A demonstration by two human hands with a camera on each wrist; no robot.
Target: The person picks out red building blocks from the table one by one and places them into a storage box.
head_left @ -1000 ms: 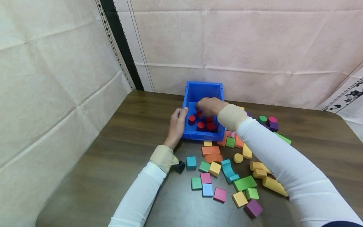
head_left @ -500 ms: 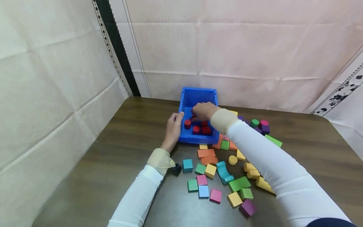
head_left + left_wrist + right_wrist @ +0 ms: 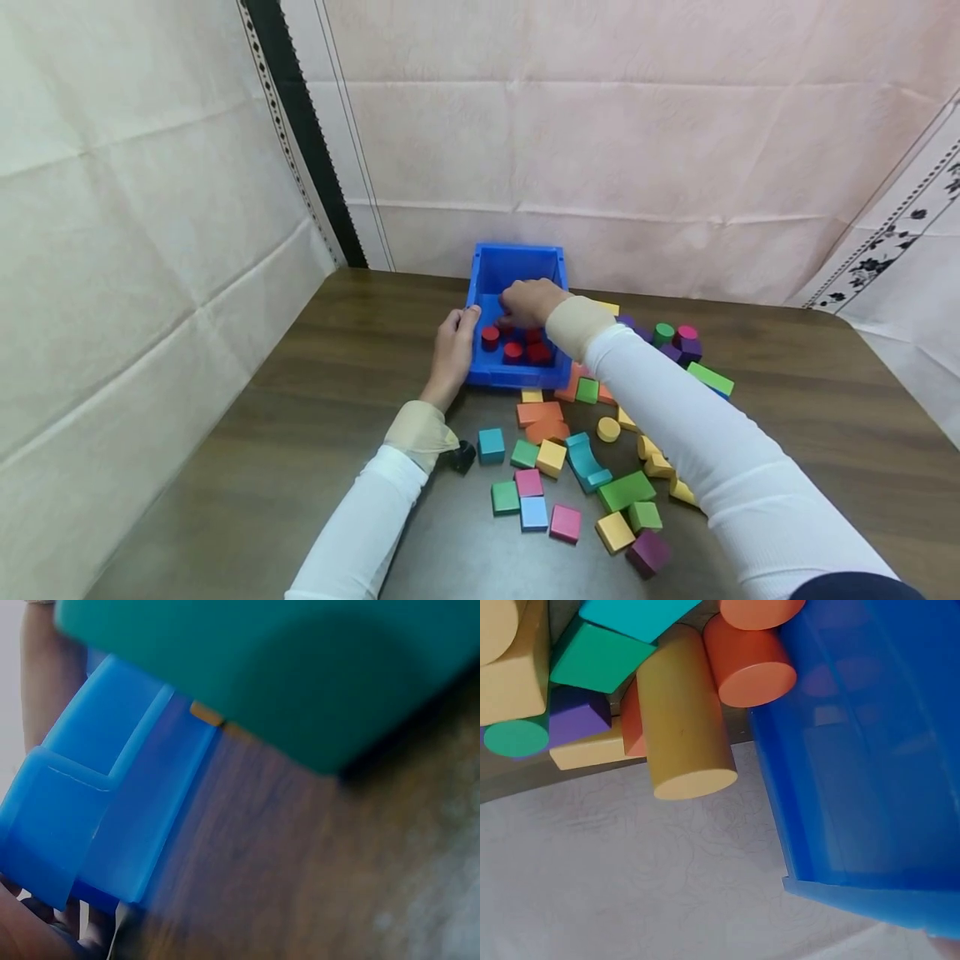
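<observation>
A blue plastic bin (image 3: 517, 378) stands at the back of the table with several red blocks on its floor, among them a red cylinder (image 3: 490, 337) and a red block (image 3: 538, 353). My left hand (image 3: 452, 346) grips the bin's left wall, thumb over the rim; its fingers show low in the left wrist view against the bin (image 3: 127, 817). Inside the bin is my right hand (image 3: 534, 302), reaching down to a red block (image 3: 506, 327). Its fingertips are partly hidden, so whether they pinch the block is unclear. The right wrist view shows the bin's side (image 3: 870, 787).
Coloured wooden blocks lie in front and to the right of the bin, including a teal cube (image 3: 491, 446), a teal curved block (image 3: 587, 463), a green block (image 3: 626, 491) and a purple cube (image 3: 648, 553). A pale cloth wall (image 3: 600, 150) rises behind the table.
The whole head view has shifted, with the scene sliding left and down. The left hand stays on the bin. Inside it, the right hand has barely moved, slightly towards the back.
</observation>
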